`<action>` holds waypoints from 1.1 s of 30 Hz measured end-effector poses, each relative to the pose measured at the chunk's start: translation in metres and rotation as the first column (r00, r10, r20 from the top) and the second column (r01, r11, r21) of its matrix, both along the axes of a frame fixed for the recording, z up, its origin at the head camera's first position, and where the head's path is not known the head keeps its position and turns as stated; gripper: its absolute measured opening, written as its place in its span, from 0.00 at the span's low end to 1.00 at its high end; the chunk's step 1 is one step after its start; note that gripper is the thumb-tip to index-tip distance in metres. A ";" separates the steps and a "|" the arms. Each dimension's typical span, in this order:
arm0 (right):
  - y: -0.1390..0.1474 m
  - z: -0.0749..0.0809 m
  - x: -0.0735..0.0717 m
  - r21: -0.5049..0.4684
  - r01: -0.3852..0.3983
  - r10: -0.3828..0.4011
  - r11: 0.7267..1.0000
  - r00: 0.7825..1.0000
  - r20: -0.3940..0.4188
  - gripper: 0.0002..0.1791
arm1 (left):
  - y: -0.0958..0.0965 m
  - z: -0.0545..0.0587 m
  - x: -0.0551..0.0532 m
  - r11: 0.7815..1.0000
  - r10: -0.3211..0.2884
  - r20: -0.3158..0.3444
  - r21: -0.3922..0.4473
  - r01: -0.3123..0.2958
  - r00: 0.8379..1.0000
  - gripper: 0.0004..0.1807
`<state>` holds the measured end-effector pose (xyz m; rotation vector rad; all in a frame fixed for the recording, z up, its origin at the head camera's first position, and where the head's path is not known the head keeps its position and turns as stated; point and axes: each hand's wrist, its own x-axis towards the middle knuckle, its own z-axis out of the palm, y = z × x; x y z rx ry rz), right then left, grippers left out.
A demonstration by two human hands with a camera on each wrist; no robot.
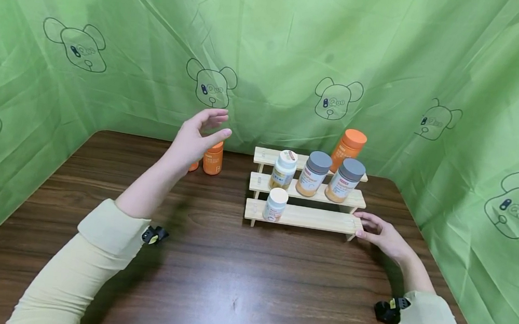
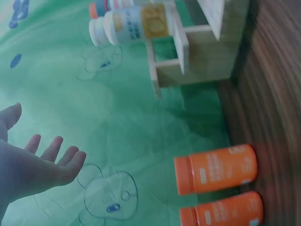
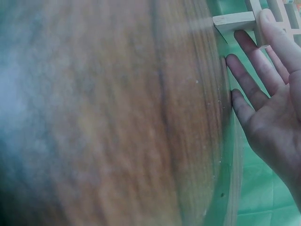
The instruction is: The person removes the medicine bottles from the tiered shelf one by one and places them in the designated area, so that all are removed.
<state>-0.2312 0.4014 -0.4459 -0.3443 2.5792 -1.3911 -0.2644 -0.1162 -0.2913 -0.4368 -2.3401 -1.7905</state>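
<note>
Head view: rack (image 1: 312, 218) runs left-right.

Head view bright; glare on tabletop (image 1: 227, 305) lower ctr., soft shadow by L sleeve (image 1: 107, 228). Wrist views dimmer, hazy; tabletop blurred in R.

In head view, note one orange bottle (image 1: 194, 167) mostly hidden behind left wrist (image 1: 176, 163). In left wrist view, note left grip (image 2: 35, 167) cut by picture edge; in right wrist view, note blurred desk (image 3: 113, 117).
</note>
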 end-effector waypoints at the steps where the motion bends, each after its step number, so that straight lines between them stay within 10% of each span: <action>1: 0.000 0.000 0.000 0.000 0.000 0.000 1.000 1.000 0.000 0.31 | 0.004 0.002 0.002 1.000 -0.009 0.006 0.009 0.009 1.000 0.28; 14: -0.002 0.002 0.001 0.017 0.000 0.000 1.000 1.000 -0.003 0.31 | 0.049 0.012 0.012 0.993 -0.103 -0.002 0.061 0.102 0.995 0.28; 33: 0.002 -0.002 -0.002 -0.002 -0.015 0.015 1.000 1.000 -0.023 0.30 | 0.117 0.025 -0.007 0.977 -0.206 -0.051 -0.059 0.203 0.977 0.32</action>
